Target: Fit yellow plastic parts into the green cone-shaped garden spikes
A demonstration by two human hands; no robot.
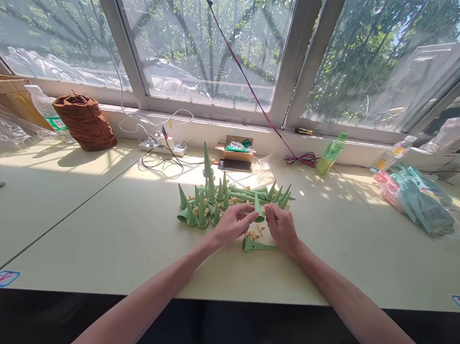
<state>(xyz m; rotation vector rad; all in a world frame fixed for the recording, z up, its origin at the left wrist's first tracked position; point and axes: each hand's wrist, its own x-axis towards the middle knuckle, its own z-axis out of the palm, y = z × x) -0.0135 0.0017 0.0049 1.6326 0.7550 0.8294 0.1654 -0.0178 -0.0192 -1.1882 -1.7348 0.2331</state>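
Note:
Both my hands meet over a heap of green plastic cone spikes (212, 199) on the pale table (94, 226). My left hand (232, 224) is closed, pinching one upright green spike (258, 209) at its base. My right hand (281, 228) is closed too, its fingertips pressed against the same spike from the right. Another green spike (259, 245) lies flat just under my hands. Small tan pieces (255, 234) are scattered between my wrists and among the cones.
A brown bag (85, 121) stands at the back left. A power strip with cables (163, 146), a small cardboard box (237, 147) and a black phone (235, 165) lie behind the heap. A green bottle (330, 155) and packets in plastic (419, 199) are at the right.

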